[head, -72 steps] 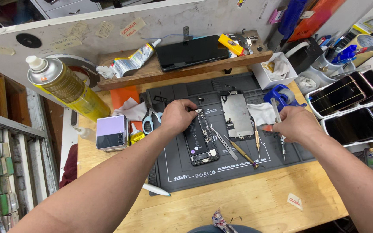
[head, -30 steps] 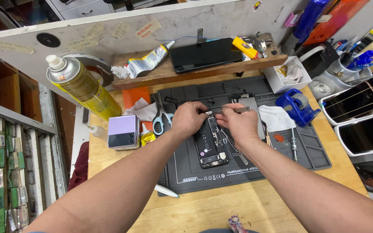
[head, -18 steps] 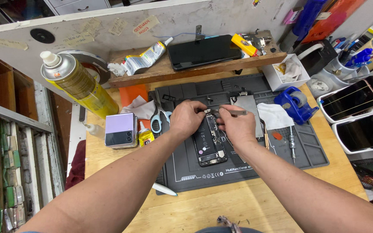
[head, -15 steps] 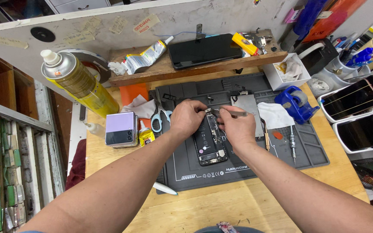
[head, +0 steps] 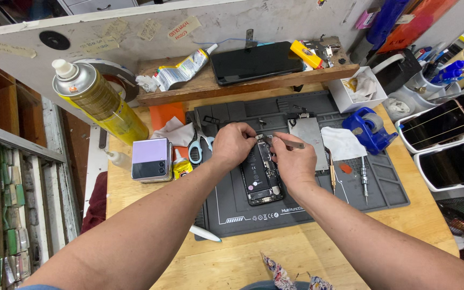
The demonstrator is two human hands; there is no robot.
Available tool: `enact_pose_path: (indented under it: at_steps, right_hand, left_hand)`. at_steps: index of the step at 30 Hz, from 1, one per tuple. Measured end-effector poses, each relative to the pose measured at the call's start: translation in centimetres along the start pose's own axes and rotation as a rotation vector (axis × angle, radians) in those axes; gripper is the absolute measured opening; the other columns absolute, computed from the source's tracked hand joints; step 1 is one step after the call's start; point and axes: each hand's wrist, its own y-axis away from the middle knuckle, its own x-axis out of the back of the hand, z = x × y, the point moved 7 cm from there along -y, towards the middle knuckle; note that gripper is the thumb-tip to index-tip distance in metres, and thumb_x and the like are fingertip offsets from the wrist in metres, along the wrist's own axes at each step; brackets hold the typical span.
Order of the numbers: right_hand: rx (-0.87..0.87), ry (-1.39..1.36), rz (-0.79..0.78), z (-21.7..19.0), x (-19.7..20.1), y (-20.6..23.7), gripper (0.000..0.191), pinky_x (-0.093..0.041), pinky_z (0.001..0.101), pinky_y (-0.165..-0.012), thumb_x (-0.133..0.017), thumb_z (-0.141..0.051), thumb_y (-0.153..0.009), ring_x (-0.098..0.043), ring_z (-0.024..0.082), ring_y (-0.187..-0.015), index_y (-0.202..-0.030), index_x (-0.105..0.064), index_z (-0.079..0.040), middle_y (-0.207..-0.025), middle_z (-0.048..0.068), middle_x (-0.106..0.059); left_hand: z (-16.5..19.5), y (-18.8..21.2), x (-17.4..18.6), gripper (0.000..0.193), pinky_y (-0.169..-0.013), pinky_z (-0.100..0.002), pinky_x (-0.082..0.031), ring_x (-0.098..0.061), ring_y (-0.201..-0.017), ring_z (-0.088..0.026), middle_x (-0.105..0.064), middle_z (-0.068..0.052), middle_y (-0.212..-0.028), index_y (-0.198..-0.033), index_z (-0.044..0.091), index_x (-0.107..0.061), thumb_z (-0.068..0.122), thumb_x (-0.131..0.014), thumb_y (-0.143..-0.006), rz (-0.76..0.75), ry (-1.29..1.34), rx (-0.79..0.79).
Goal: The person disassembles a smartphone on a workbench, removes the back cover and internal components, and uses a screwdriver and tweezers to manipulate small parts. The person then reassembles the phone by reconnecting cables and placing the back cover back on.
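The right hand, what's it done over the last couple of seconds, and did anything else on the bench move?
The right hand came in from the tools at the right of the grey mat to the opened phone, and now holds a slim metal tool at the phone's top end. The left hand stayed at the phone's upper left edge. The spray can, blue tape dispenser and scissors lie as before.

We count one opened phone on the mat, one scissors, one spray can. Two screwdrivers lie near its right edge.
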Motion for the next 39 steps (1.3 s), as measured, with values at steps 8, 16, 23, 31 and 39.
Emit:
enact_pose_path:
  at_steps: [8, 16, 23, 31, 39]
  right_hand:
    - [0.004, 0.047, 0.02, -0.6, 0.1, 0.8, 0.025, -0.062, 0.0243, -0.07, -0.067, -0.016, -0.094, -0.074, 0.009, -0.083, -0.115, -0.077, -0.007, -0.095, 0.005, -0.079]
    - [0.0, 0.026, 0.02, -0.5, 0.0, 0.7, 0.025, -0.062, 0.0252, -0.069, -0.067, -0.016, -0.094, -0.074, 0.01, -0.083, -0.114, -0.077, -0.006, -0.097, 0.005, -0.079]
    - [-0.02, 0.047, 0.018, -0.5, 0.1, 0.8, 0.026, -0.062, 0.0242, -0.071, -0.066, -0.017, -0.095, -0.075, 0.01, -0.084, -0.116, -0.076, -0.007, -0.096, 0.006, -0.079]
    - [0.022, 0.186, 0.016, -1.3, 0.0, 1.2, 0.025, -0.059, 0.0269, -0.069, -0.067, -0.017, -0.095, -0.073, 0.013, -0.076, -0.117, -0.077, -0.008, -0.091, 0.007, -0.079]
    - [-0.039, -0.055, 0.041, 0.7, -0.2, -0.3, 0.022, -0.06, 0.0249, -0.067, -0.068, -0.012, -0.094, -0.073, 0.011, -0.078, -0.111, -0.077, -0.004, -0.094, 0.007, -0.079]
  left_hand:
    - [0.2, -0.1, 0.1, 0.016, -0.08, -0.038, -0.057, -0.075, -0.086, -0.023, -0.079, -0.005, -0.092, -0.095, 0.016, -0.081, 0.023, -0.078, -0.081, -0.002, -0.018, 0.004]
    - [0.1, 0.0, 0.1, 0.016, -0.081, -0.038, -0.057, -0.074, -0.087, -0.022, -0.079, -0.003, -0.093, -0.096, 0.017, -0.08, 0.024, -0.078, -0.081, -0.011, -0.019, 0.026]
    - [0.2, 0.0, 0.1, 0.016, -0.08, -0.038, -0.058, -0.075, -0.086, -0.022, -0.079, -0.003, -0.093, -0.096, 0.016, -0.08, 0.024, -0.077, -0.082, -0.023, -0.009, 0.022]
    - [0.2, 0.1, 0.2, 0.016, -0.081, -0.037, -0.057, -0.075, -0.087, -0.022, -0.079, -0.003, -0.093, -0.096, 0.017, -0.08, 0.025, -0.077, -0.083, -0.024, -0.008, 0.041]
    - [0.1, 0.0, 0.1, 0.016, -0.08, -0.037, -0.057, -0.074, -0.087, -0.022, -0.079, -0.003, -0.092, -0.096, 0.017, -0.08, 0.024, -0.078, -0.082, -0.01, -0.014, 0.032]
